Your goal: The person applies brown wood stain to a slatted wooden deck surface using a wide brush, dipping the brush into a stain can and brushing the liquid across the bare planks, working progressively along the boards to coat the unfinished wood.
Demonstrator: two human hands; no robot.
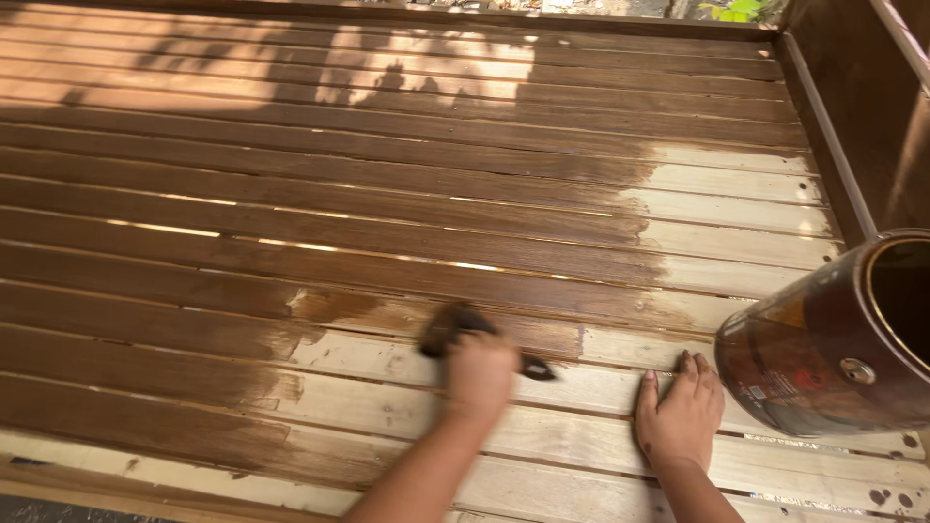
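Observation:
My left hand (480,373) is closed on a paintbrush (455,324) whose dark bristles press on a slat at the edge of the stained area; the hand and brush are motion-blurred. My right hand (680,412) lies flat, palm down with fingers spread, on a pale unstained slat just to the right. The slatted wooden platform (387,223) is dark brown with wet stain over most of its surface. Bare pale wood (736,208) remains along the near edge and the right side.
An open, stain-smeared can (823,339) stands at the right, close to my right hand. A dark wooden side wall (852,116) borders the platform on the right, and a raised rail runs along the far edge. Sunlight and leaf shadows fall on the far slats.

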